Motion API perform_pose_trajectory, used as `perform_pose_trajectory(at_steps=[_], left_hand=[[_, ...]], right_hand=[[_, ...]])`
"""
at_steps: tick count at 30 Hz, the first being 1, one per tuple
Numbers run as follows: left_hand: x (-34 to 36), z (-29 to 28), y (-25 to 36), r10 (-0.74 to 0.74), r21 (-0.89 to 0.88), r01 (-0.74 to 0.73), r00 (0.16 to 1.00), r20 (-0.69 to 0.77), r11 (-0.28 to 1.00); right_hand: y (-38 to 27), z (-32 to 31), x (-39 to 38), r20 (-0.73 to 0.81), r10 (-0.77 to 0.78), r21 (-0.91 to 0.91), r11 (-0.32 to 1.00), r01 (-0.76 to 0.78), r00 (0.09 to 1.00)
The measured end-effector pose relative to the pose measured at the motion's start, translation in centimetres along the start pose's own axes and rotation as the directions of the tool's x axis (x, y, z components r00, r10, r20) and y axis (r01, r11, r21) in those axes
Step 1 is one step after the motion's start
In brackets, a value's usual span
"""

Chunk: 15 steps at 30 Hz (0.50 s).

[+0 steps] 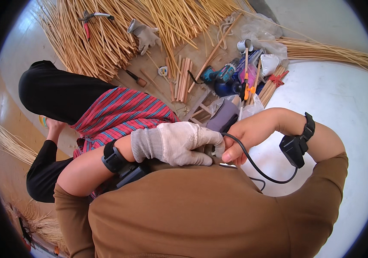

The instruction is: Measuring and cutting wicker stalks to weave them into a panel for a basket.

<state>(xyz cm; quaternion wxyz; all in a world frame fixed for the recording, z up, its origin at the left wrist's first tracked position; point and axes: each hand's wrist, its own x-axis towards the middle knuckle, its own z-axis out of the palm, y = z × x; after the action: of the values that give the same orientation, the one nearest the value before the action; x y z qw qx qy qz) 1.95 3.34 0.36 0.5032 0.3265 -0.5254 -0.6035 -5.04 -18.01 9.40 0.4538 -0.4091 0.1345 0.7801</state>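
My left hand (183,144), in a pale work glove with a grey cuff, reaches across in front of my brown shirt. Its fingers are curled closed and meet my bare right hand (246,135). The right hand's thumb and fingers are pinched together at the same spot. Between them is a small greyish thing that I cannot make out, mostly covered by the fingers. A thin bright edge (228,165) shows just below the fingertips. A black cable (253,161) crosses by the right fingers and loops to the black device (295,150) strapped at my right wrist.
Long cane rods (93,47) cover the floor ahead, with pliers (87,29) and a grey glove (144,35) on them. A wooden-handled tool (136,79), short sticks (183,79), a teal power drill (225,74) and a tied bundle (274,84) lie nearer. A striped cloth (121,112) drapes my leg.
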Motion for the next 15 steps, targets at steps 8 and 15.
perform_pose_trajectory(at_steps=[8,15], left_hand=[[0.7,0.1,-0.3,0.061,0.222,-0.058,0.998,-0.008,0.973],[0.6,0.7,-1.3,0.172,0.256,-0.159,0.985,-0.027,0.954]], right_hand=[[1.5,-0.2,0.9,0.074,-0.022,0.073,0.997,0.017,0.997],[3.4,0.0,1.8,0.093,-0.098,0.162,0.983,0.082,0.991]])
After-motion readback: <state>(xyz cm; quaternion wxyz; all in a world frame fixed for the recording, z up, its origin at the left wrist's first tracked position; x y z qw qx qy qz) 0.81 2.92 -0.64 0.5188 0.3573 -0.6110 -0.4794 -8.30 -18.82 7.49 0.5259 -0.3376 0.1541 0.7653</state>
